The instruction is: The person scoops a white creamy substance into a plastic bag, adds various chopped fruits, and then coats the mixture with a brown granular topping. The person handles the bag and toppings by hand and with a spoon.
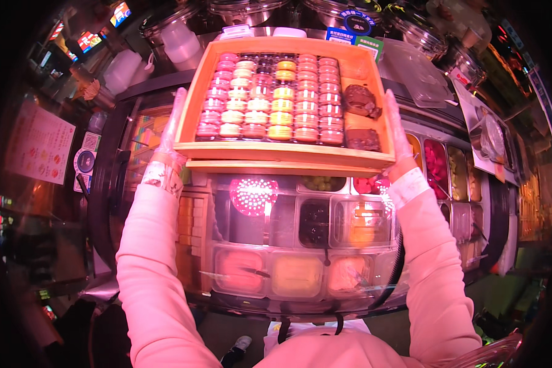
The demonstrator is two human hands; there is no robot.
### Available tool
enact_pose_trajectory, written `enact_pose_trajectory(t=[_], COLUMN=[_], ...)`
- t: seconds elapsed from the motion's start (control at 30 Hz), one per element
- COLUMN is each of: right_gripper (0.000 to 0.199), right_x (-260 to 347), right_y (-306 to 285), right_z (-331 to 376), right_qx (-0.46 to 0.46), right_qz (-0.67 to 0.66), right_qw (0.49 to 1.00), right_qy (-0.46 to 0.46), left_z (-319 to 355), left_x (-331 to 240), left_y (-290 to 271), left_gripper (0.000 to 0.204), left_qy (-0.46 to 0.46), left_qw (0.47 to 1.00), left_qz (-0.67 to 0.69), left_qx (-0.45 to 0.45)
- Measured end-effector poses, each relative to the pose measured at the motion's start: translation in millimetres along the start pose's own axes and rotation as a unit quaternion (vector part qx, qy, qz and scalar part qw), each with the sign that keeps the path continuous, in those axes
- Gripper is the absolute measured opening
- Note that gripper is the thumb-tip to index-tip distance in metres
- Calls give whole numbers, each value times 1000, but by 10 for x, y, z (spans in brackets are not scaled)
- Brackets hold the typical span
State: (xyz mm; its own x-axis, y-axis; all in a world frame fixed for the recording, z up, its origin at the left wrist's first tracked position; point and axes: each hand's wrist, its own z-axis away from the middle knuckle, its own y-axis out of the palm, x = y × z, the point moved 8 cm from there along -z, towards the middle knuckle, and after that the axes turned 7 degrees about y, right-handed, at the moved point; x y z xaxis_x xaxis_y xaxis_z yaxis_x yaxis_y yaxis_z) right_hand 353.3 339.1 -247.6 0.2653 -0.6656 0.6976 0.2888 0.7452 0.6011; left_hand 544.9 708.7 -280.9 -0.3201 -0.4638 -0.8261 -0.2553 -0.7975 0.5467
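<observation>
Both my arms reach forward in light long sleeves, gripping a wooden tray (276, 152) between them. My left hand (172, 132), in a clear plastic glove, is pressed along the tray's left side. Along the right side lies my right hand (398, 132), also gloved. In the tray, rows of macarons (281, 113) in pink, cream, yellow and dark shades sit in a clear plastic insert. Chocolate-brown pastries (362, 101) fill the strip at its right. A second wooden edge (288, 168) shows just beneath the tray's front; whether it is a separate tray I cannot tell.
Below the tray is a glass-topped counter with tubs of pink (239, 270) and yellow (297, 275) food, and narrow fruit pans (435, 165) at the right. Lidded metal pots (245, 9) line the back. A printed menu sheet (40, 141) stands at the left.
</observation>
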Motion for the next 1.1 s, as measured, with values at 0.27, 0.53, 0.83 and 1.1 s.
enact_pose_trajectory(t=[0.27,0.53,0.83,1.1], right_gripper=[61,56,60,69], right_x=[228,159,164,431], right_y=[-74,-200,-1001,-1010], right_z=[-13,219,1403,2330], right_qx=[42,-7,4,0], right_qz=[-12,-12,7,69], right_qw=[997,1000,999,994], right_qy=[-55,4,-36,84], left_z=[375,711,2061,2991], left_x=[-8,39,-69,505], left_y=[534,230,1137,1732], left_gripper=[77,55,71,106], left_qy=[-66,-58,90,97], left_qw=[994,995,995,994], left_qz=[73,34,-21,-25], left_qx=[41,-67,25,48])
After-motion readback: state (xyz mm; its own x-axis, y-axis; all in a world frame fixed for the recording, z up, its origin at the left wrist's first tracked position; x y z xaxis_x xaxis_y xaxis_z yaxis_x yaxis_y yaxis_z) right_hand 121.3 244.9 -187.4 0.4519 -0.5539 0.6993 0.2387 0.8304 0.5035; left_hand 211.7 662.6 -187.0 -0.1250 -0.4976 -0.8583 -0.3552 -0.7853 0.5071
